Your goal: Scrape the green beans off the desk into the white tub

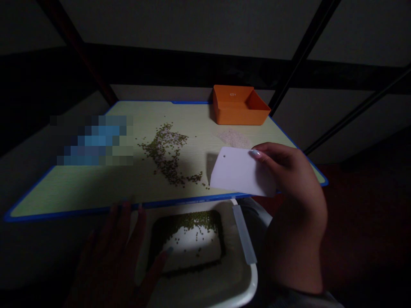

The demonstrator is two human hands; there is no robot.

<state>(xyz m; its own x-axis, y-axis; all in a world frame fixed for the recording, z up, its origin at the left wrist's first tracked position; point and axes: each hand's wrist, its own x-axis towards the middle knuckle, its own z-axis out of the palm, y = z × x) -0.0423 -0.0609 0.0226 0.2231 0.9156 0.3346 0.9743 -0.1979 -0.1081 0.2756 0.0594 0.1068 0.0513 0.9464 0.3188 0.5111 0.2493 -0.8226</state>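
Observation:
My right hand [285, 167] pinches a white plastic scraper [240, 171] between thumb and fingers, over the near right part of the board. A small hole shows in the scraper's upper left corner. In shadow, my left hand [112, 252] grips the left side of a white plastic container [247, 286], its thumb reaching over the inside. Green beans [199, 220] lie in that container, heaped toward its far side. Left of the scraper, a loose patch of green and darker beans [165, 149] is scattered on the board. Small whitish grains [233, 138] form a pile just beyond the scraper.
The pale board [96, 188] has a blue edge, and the container sits below its near side. An orange open box [240, 113] stands at the far right of the board. A blurred blue patch [99, 139] covers something at the left. Dark panels rise behind.

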